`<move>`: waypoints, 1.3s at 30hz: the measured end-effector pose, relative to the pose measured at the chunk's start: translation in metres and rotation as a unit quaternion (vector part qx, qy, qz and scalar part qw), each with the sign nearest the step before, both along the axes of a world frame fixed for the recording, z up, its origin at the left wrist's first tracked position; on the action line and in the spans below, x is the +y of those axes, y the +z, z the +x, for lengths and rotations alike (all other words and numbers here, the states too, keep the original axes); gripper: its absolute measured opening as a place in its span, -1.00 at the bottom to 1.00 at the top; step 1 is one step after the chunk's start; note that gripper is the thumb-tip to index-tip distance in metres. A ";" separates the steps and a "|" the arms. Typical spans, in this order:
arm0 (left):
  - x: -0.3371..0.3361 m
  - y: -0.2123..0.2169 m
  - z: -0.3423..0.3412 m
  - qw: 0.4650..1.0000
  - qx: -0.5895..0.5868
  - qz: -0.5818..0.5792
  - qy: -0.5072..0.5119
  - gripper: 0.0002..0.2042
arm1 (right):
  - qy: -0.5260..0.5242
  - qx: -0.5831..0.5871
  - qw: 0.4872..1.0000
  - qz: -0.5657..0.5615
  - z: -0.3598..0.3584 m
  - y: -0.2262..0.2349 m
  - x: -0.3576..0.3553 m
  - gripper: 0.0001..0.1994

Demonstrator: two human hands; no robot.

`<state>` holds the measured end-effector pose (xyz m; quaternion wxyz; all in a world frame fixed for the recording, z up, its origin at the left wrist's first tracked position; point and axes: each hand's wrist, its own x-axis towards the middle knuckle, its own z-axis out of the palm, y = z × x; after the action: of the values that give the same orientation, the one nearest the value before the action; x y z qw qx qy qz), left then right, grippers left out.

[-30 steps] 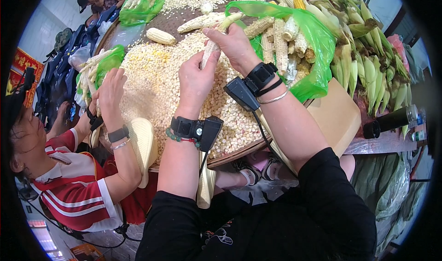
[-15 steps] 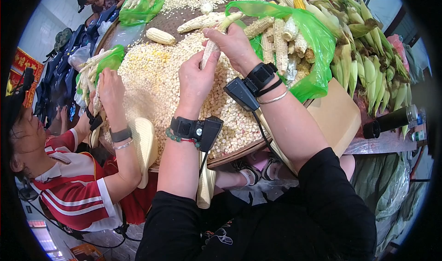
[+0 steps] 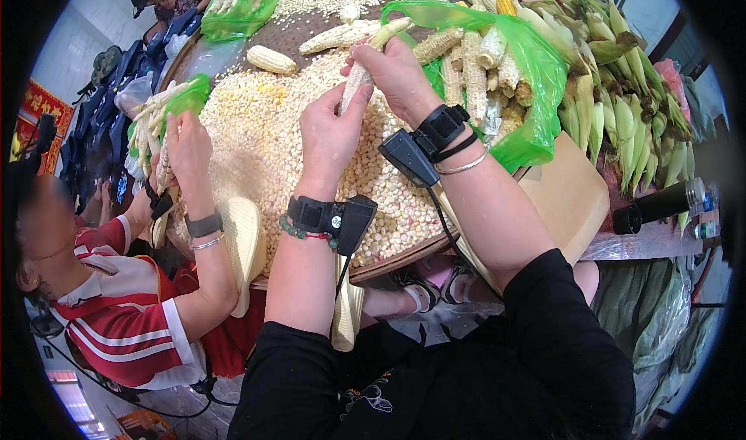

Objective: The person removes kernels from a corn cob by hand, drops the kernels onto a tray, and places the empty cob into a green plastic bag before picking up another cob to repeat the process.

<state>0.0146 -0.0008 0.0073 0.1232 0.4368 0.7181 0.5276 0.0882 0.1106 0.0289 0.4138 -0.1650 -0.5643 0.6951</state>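
Note:
Above a wide heap of loose pale corn kernels [image 3: 311, 86], I hold a pale corn cob [image 3: 355, 80] tilted up to the right. My left hand [image 3: 332, 129] is closed round its lower end, thumb along the side. Higher on the same cob, my right hand [image 3: 395, 73] is closed with its thumb and fingers pressed on it. The cob's greenish upper end sticks out past the right hand. Just behind lies another whitish cob [image 3: 334, 38] on the tray, with a shorter cob [image 3: 272, 60] to its left.
A green plastic bag [image 3: 548, 75] full of stripped cobs [image 3: 472, 63] stands to the right. Beyond it is a pile of husked-on corn ears [image 3: 629, 121]. A cardboard piece [image 3: 567, 191] and dark bottle [image 3: 660, 205] are nearby. At left, a co-worker's hand [image 3: 189, 149] works over cobs.
Both my hands stay almost in place on the cob, whose upper end has shifted slightly upward. The co-worker at left has moved the head and hand a little.

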 end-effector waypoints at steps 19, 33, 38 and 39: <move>0.006 -0.012 -0.008 0.996 0.083 -0.038 0.009 -0.63 | -0.013 -0.047 0.999 0.018 -0.008 -0.013 0.008 -0.76; 0.001 -0.004 -0.002 0.997 0.068 -0.046 0.001 -0.66 | -0.043 -0.080 0.989 0.120 -0.006 -0.011 0.004 -0.67; 0.002 -0.007 -0.004 0.996 0.072 -0.043 0.007 -0.66 | -0.040 -0.081 0.990 0.110 -0.010 -0.014 0.007 -0.66; 0.002 -0.007 -0.005 0.996 0.074 -0.045 0.008 -0.66 | -0.041 -0.082 0.990 0.106 -0.011 -0.015 0.007 -0.66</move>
<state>0.0098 0.0010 0.0002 0.0854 0.4629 0.7519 0.4617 0.0772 0.1177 0.0138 0.4097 -0.1994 -0.6596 0.5977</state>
